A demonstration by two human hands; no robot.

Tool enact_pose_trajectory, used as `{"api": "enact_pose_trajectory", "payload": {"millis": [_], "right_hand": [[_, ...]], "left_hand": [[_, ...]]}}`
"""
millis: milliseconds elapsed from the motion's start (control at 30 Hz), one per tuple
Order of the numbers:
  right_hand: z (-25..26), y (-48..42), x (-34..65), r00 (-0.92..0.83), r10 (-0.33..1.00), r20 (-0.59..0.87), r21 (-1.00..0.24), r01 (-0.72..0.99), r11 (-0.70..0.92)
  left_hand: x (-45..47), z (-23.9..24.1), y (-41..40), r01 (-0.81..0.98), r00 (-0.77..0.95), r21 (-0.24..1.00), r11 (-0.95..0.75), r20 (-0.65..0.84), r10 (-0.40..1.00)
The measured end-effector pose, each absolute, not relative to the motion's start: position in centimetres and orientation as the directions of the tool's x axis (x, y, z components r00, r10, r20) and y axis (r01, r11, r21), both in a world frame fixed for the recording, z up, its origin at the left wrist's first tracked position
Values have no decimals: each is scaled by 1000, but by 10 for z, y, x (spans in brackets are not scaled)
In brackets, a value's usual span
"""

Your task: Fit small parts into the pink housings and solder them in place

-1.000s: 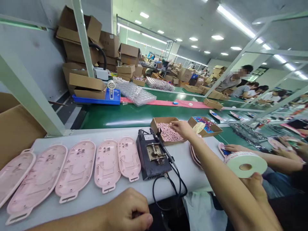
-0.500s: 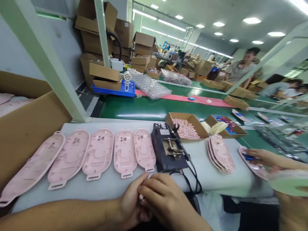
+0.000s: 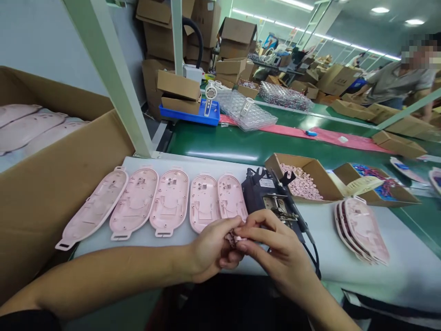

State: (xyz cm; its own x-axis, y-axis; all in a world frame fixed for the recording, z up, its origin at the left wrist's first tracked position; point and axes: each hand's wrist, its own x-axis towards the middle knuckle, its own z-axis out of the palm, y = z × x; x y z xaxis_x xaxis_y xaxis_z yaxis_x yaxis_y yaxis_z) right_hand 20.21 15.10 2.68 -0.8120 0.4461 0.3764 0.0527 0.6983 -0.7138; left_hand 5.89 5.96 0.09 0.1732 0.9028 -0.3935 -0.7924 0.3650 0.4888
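Since the left hand (image 3: 210, 250) and right hand (image 3: 272, 243) pinch a tiny pink piece (image 3: 237, 238) between them, one slip could drop it on the desk (image 3: 396, 259).

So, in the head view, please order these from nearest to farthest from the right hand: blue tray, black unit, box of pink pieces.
Right hand:
1. Black unit, just ahead
2. Box of pink pieces, ahead right
3. Blue tray, beyond the belt

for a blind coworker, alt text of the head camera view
A person's left hand and right hand pinch a small pink piece over a white bench, beside a black machine. Five pink plastic covers lie in a row beyond them.
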Motion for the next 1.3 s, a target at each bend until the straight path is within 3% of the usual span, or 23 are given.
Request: {"api": "enact_pose_trajectory", "payload": {"millis": [567,1000,1300], "right_hand": [[35,159,210,-751,499,431,-651,124,749],[29,159,217,-831,310,461,-646,-75,759],[27,150,214,-860,250,445,-545,-39,837]], "left_hand": [[55,8,59,-707,143,644,293,-275,951],[58,8,60,-510,92,778,367,-375,922],[57,2,61,-449,139,798,402,-382,914]]}}
